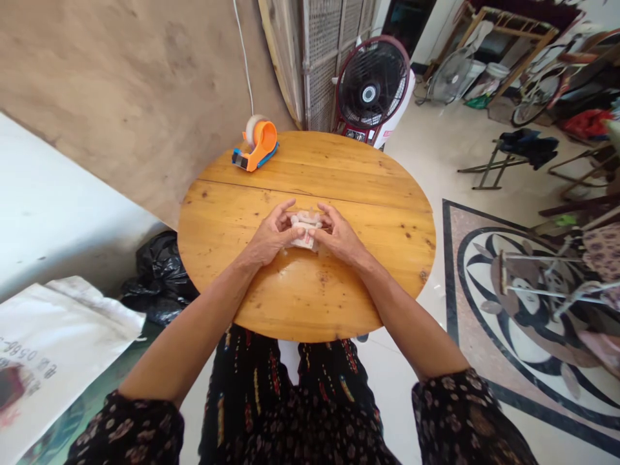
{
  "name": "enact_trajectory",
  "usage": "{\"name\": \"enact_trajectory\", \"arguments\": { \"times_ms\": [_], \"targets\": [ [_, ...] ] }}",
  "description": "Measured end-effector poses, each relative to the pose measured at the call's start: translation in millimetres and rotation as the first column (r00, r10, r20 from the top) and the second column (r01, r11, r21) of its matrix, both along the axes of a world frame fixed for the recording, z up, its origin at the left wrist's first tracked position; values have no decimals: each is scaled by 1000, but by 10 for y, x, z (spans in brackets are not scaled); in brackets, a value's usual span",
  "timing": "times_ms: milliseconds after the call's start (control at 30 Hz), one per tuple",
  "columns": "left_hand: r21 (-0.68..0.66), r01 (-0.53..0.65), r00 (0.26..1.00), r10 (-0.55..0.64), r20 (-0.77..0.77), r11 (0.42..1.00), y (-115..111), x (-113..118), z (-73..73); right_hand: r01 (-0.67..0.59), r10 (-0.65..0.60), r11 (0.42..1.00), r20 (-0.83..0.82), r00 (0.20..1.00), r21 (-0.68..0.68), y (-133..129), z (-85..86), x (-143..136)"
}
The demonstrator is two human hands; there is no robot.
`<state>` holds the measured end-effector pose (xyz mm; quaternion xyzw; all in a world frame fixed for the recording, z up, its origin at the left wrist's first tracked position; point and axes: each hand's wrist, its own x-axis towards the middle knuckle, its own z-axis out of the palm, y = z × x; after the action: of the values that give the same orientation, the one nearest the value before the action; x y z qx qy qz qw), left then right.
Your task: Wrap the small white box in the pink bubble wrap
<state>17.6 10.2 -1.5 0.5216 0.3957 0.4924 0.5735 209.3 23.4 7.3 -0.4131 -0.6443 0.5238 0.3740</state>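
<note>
A small whitish packet with a red mark [305, 241] is held between my two hands near the middle of the round wooden table [310, 297]. My left hand [275, 232] grips its left side, thumb on the near face and fingers curled behind. On the right side my right hand [336, 234] does the same, its thumb close to the other thumb. Pale, knobbly shapes show along the packet's top, but they are too blurred to name. Both index fingers are raised slightly above it.
An orange tape dispenser [262, 143] with a roll of tape stands at the table's far left edge. Behind the table is a fan [372, 84]. Black plastic bags [165, 271] and a white sack [62, 349] lie to the left. A folding stool [504, 155] stands right.
</note>
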Motion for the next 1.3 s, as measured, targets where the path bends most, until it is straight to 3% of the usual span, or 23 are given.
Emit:
{"name": "enact_trajectory", "arguments": {
  "times_ms": [433,633,900,1100,1300],
  "targets": [
    [-12,30,991,-31,-129,999,-36,-22,78,-10,-31,978,195,980,207,-62,47,18],
    [-39,32,999,-33,-31,999,-24,-14,45,67,-92,981,130,987,181,-65,31,-10],
    [-45,-26,997,29,68,999,-9,1,11,77,-151,944,212,965,322,-110,52,-45],
    [-59,-30,991,37,126,998,15,8,-12,33,-242,868,364,899,496,-149,25,-80],
    [-43,-33,996,37,82,999,0,-1,9,-44,-354,802,532,769,596,-193,-6,-146]
  ]
}}
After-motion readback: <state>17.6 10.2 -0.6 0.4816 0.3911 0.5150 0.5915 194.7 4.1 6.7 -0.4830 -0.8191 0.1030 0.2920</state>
